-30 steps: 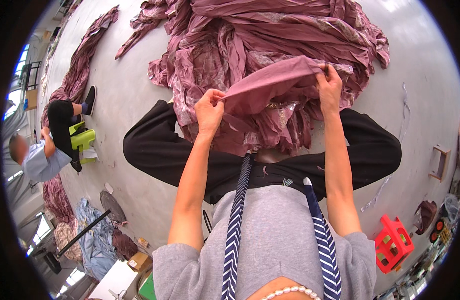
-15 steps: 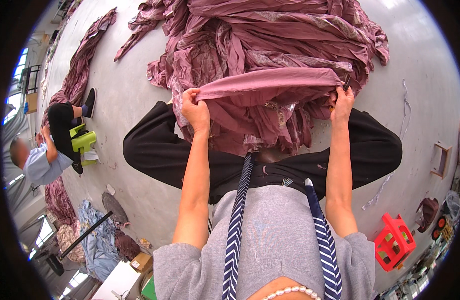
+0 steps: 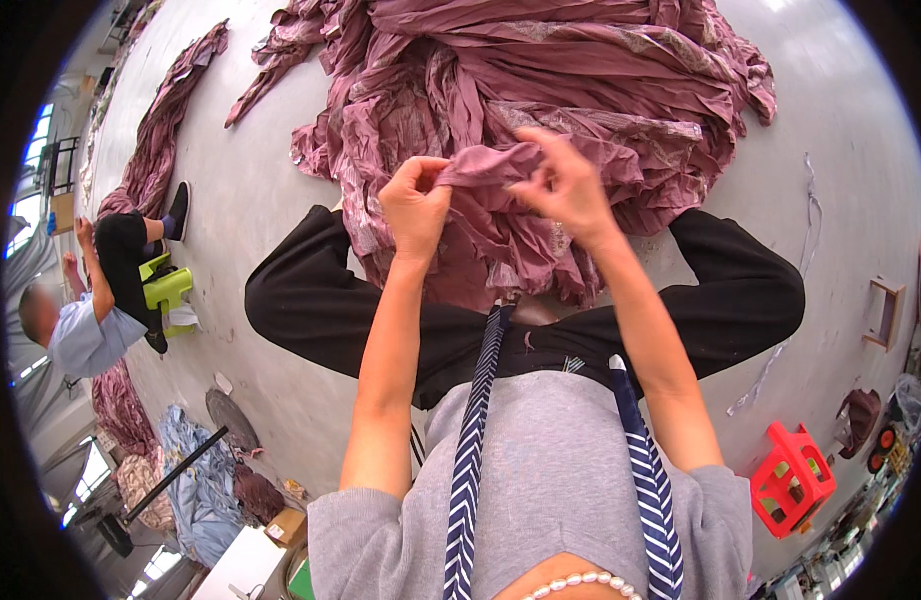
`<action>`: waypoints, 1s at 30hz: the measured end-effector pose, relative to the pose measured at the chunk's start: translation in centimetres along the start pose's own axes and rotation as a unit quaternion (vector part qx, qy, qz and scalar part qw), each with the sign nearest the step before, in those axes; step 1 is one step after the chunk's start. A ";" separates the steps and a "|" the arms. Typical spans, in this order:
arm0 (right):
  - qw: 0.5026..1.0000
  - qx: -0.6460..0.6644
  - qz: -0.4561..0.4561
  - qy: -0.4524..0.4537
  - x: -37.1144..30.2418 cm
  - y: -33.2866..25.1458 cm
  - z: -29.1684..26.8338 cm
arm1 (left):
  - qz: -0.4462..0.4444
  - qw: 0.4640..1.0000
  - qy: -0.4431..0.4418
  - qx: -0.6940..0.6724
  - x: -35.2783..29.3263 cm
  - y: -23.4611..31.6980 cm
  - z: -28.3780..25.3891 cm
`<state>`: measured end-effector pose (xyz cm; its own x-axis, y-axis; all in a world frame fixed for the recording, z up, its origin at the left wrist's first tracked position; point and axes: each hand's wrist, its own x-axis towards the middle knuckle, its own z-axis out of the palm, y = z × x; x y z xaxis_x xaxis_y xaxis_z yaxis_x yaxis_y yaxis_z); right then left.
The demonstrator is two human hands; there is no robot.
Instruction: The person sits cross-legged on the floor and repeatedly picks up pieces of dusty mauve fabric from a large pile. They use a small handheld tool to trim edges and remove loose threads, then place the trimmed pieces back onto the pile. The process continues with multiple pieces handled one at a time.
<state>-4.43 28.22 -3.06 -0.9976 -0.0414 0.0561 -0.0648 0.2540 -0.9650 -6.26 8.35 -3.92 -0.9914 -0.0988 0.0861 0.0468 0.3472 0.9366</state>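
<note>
A mauve fabric [image 3: 480, 255] with pale patterned bands hangs in folds over my lap, joined to a big heap of the same cloth [image 3: 560, 60] in front. My left hand [image 3: 417, 205] pinches its upper edge between thumb and fingers. Just to the right, my right hand [image 3: 568, 192] is at the bunched end of that edge, fingers bent and smeared by motion. Whether it grips the cloth cannot be made out, and no tool shows in it.
At the left a person [image 3: 90, 315] sits on a green stool [image 3: 168, 290] beside a long strip of mauve cloth [image 3: 165, 130]. Blue cloth [image 3: 195, 490] lies lower left. A red stool [image 3: 792, 480] and a small wooden frame [image 3: 882, 315] stand at the right.
My right hand has moved left, close to my left hand, and the stretched edge has gone slack and bunched. The dark tool seen in the right hand no longer shows.
</note>
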 end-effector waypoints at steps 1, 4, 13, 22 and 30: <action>0.999 -0.013 -0.031 -0.008 0.1 0.3 1.7 | 0.018 1.000 -0.004 0.014 -0.1 0.7 0.5; 0.998 -0.018 -0.056 0.035 0.6 2.3 3.4 | 0.084 0.995 0.017 0.060 -0.1 1.1 0.7; 0.998 0.030 0.011 0.054 -0.9 2.6 0.2 | 0.021 0.998 0.058 0.000 -1.4 -0.3 0.4; 0.993 0.094 0.070 0.014 -1.6 2.1 -0.6 | -0.085 0.916 -0.092 -0.380 -1.4 1.0 1.0; 0.986 0.154 0.058 -0.014 -2.0 1.6 -0.9 | -0.103 0.907 -0.112 -0.393 -1.8 1.9 1.6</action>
<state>-2.57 29.59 -4.47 -0.9964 -0.0579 -0.0616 0.0643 -0.0459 -0.9969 -4.55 10.68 -2.84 -0.9849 0.1359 -0.1077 -0.1572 -0.4381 0.8851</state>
